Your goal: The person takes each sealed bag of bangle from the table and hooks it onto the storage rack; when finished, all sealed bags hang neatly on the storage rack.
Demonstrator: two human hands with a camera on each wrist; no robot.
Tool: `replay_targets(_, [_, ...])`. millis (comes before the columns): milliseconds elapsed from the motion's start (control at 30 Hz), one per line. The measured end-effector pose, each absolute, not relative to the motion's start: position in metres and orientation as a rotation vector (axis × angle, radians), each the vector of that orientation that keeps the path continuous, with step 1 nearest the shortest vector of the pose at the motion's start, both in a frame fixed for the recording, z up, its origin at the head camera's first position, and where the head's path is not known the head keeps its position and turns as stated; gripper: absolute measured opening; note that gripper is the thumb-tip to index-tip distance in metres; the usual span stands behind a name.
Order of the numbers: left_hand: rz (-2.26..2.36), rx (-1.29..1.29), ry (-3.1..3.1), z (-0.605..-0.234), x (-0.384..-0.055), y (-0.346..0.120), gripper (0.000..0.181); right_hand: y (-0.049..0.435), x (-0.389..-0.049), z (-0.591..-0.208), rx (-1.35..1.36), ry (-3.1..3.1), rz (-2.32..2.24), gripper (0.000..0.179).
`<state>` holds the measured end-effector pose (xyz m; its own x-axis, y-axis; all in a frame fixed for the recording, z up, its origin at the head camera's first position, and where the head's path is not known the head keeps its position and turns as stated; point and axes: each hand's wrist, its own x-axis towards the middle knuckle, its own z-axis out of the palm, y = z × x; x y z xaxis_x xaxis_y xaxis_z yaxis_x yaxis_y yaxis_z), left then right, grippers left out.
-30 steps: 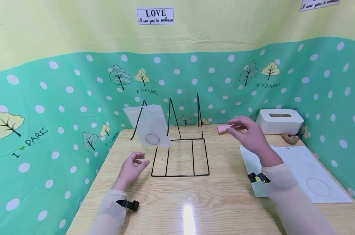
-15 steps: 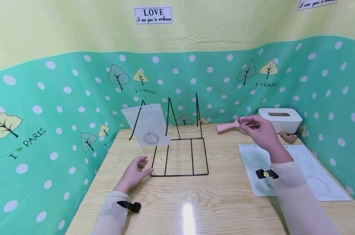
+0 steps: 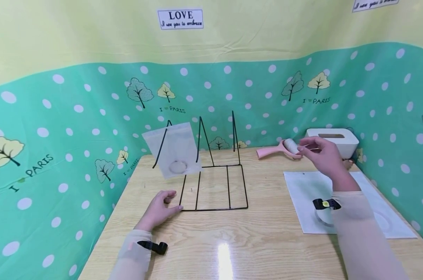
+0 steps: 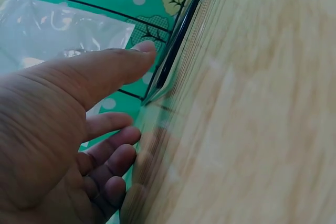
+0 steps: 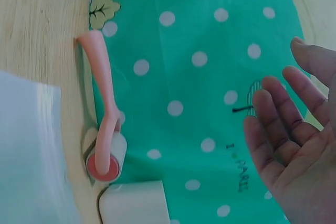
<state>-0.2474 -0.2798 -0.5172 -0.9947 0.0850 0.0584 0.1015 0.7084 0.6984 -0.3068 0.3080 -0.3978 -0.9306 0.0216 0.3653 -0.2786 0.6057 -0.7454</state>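
Note:
My left hand (image 3: 158,210) lies low at the front left corner of a black wire rack (image 3: 213,209), thumb tip at the wire; whether it touches, I cannot tell. Its fingers are loosely bent and hold nothing. A translucent plastic bag (image 3: 179,144) with a ring mark hangs tilted on the rack's left upright, also showing behind the thumb in the left wrist view. My right hand (image 3: 321,157) is raised beside a pink-handled lint roller (image 3: 272,151). In the right wrist view its relaxed fingers hold nothing, apart from the roller (image 5: 103,77).
Pale bags (image 3: 300,194) with ring marks lie flat at the right, under my right forearm. A white tissue box (image 3: 348,144) stands behind my right hand, a small brown object (image 3: 348,164) in front of it. Dotted green cloth (image 3: 92,97) encloses the table.
My right hand has drawn back rightward, uncovering the lint roller's head. My left hand has moved slightly right and nearer to me, to the rack's corner. The hanging bag has swayed a little.

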Motion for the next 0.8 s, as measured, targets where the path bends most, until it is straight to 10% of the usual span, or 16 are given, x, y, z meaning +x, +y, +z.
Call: replay_targets(800, [-1.099, -0.247, -2.881, -0.517, -0.246, -0.277, 0.068, 0.343, -0.318, -0.419, 0.023, -2.650, 1.281, 0.059])
